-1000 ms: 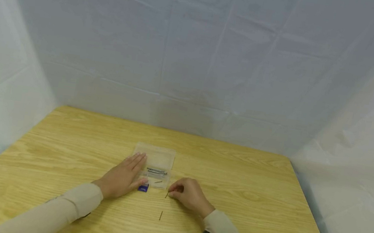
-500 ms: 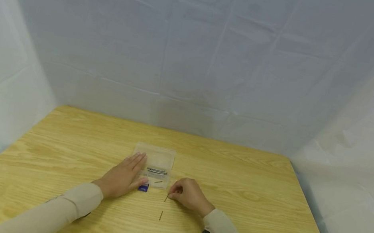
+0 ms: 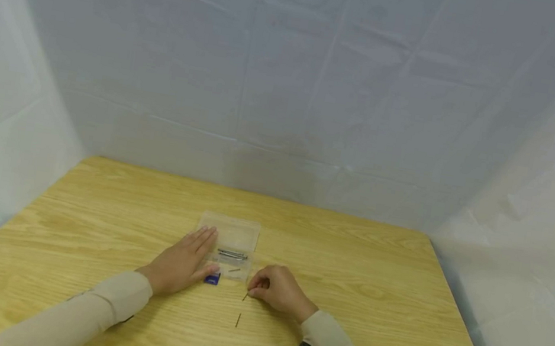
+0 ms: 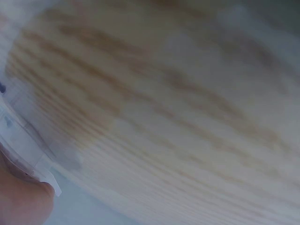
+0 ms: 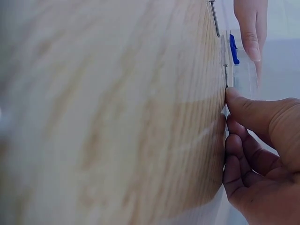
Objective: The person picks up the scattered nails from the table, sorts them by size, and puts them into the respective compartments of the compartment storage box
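Note:
My left hand (image 3: 182, 263) lies with straight fingers over the left side of a clear plastic box (image 3: 242, 278), its thumb reaching to the box's front edge beside a blue tag (image 3: 211, 278). Between thumb and fingertips, my right hand (image 3: 280, 290) pinches a thin nail (image 5: 226, 75) low at the table, just in front of the box's right corner. The nail's head points toward the near side. A second nail (image 3: 238, 320) lies on the wood nearer to me. In the left wrist view only the thumb (image 4: 26, 201) shows, at the box's edge.
The box's lid (image 3: 234, 229) is folded back away from me. Several long metal nails (image 3: 233, 255) lie in the rear compartment, and a small one (image 3: 235, 270) lies in the front. White sheeting (image 3: 291, 79) surrounds the wooden table (image 3: 351, 256) at the back and sides.
My right hand's fingertips and the pinched nail have shifted slightly toward me, and less of the nail shows beyond the fingers. The left hand has stayed in place.

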A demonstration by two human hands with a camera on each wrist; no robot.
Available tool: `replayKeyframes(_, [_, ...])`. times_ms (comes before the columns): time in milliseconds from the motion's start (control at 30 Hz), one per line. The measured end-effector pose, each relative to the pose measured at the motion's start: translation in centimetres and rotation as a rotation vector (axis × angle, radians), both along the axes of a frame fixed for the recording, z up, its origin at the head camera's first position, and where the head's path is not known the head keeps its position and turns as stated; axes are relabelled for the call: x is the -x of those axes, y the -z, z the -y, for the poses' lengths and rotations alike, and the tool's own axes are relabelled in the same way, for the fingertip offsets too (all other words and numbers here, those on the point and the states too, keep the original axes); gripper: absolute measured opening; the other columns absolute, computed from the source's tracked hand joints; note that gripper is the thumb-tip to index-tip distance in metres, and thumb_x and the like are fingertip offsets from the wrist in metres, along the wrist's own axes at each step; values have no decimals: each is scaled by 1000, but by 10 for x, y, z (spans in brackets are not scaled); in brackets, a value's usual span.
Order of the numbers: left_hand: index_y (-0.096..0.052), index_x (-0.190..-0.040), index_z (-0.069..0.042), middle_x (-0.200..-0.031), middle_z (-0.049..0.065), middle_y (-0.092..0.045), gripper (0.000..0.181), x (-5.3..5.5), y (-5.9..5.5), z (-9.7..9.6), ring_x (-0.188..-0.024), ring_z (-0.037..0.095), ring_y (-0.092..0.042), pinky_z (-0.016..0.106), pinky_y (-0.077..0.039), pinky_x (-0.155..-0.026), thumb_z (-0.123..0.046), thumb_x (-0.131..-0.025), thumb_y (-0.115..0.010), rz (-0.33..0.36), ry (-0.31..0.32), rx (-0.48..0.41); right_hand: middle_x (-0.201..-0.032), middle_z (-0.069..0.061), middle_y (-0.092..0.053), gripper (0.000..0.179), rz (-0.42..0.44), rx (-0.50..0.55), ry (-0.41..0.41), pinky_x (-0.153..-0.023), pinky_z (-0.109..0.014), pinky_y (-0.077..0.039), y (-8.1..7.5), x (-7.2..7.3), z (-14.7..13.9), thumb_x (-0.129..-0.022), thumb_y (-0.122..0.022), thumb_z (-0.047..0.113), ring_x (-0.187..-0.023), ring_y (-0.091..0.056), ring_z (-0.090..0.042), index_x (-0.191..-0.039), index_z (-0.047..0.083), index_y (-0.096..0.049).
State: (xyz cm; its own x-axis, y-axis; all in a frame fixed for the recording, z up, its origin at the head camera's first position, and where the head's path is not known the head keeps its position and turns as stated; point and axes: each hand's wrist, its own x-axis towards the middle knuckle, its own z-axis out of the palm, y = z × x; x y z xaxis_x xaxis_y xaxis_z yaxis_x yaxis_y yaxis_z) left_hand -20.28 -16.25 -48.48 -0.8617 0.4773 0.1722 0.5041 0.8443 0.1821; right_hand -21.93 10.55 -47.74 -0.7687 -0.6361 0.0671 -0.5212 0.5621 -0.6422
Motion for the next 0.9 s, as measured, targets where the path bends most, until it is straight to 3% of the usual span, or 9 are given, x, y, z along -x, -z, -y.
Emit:
replayKeyframes(433, [-21,-149,6,-155,23,-21,75,-1,-1,-1,-143,37,-20,48,-19,-118,-47,-100,-42,-6,6,3,-74,10,-61,6,16,-82,-11,-58,-15,-46,0,0,0,-87,-71,14,-64,-51,0,-81,14,-72])
replayKeyframes(900, [-22,-149,7,-155,23,-22,74,-1,-2,-1,-143,38,-20,49,-19,-118,-45,-101,-42,-12,11,8,-76,9,-60,9,-22,-88,-42,-60,-15,-46,0,0,1,-89,-68,9,-65,-50,0,-81,12,-71])
